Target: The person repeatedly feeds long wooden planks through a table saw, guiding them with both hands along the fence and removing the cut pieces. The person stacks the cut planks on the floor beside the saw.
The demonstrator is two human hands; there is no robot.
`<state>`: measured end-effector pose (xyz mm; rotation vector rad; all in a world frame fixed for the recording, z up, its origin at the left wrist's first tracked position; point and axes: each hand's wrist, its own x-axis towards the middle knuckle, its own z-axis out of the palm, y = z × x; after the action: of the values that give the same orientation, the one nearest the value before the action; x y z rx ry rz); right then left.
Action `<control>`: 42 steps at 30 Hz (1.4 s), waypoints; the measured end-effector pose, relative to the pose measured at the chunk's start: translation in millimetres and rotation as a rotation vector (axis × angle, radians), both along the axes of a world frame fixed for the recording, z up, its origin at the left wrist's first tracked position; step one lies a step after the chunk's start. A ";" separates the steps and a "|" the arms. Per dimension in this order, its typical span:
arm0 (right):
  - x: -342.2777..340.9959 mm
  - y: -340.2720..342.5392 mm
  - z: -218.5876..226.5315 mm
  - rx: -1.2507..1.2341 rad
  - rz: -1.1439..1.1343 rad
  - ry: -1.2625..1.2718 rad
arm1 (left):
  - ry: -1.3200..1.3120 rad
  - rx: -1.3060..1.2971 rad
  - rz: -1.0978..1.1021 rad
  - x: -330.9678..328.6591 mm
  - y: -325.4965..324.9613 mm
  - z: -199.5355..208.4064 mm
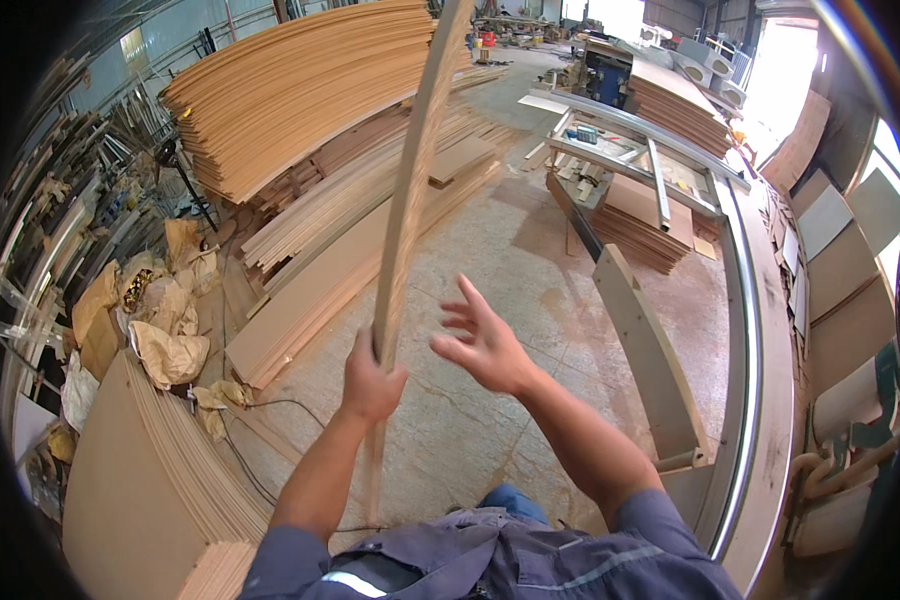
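Gripping: left hand (pixel 372 386), wrapped around the board (pixel 409 190)
Right hand (pixel 484 347): spread wide, near the board but apart
Board: long, steeply tilted, over the floor (pixel 560 330)
Sheets (pixel 300 95): stacked at left

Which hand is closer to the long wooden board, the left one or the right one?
The left. The left hand is wrapped around the long wooden board; the right hand is open in the air to the board's right, not touching it.
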<state>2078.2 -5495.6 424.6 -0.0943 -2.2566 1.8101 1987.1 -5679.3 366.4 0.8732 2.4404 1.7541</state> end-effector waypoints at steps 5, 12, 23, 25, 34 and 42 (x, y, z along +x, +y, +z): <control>-180.5 -24.2 21.4 -0.424 0.058 0.136 | -0.195 -0.222 0.124 -12.7 -67.8 -42.5; -321.7 -5.6 -65.9 -0.782 -0.207 -0.206 | -0.199 -0.500 0.289 -50.9 -73.4 -105.0; -466.1 17.4 -203.8 -1.113 -0.233 -0.744 | -0.610 -0.769 0.352 -170.7 -71.7 -129.3; -502.1 19.8 -224.8 -1.129 -0.230 -0.808 | -0.694 -0.789 0.336 -211.4 -72.2 -129.4; -708.0 30.3 -242.6 -1.296 -0.182 -0.743 | -0.510 -0.956 0.331 -413.6 -51.9 -55.2; -921.4 150.9 -251.5 -1.353 -0.307 -0.508 | -0.523 -1.222 0.288 -576.6 -74.6 12.4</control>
<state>1156.8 -5344.7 173.1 -1.1205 -0.6789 2.9019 1410.4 -5753.8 378.7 -0.0693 2.5748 0.1701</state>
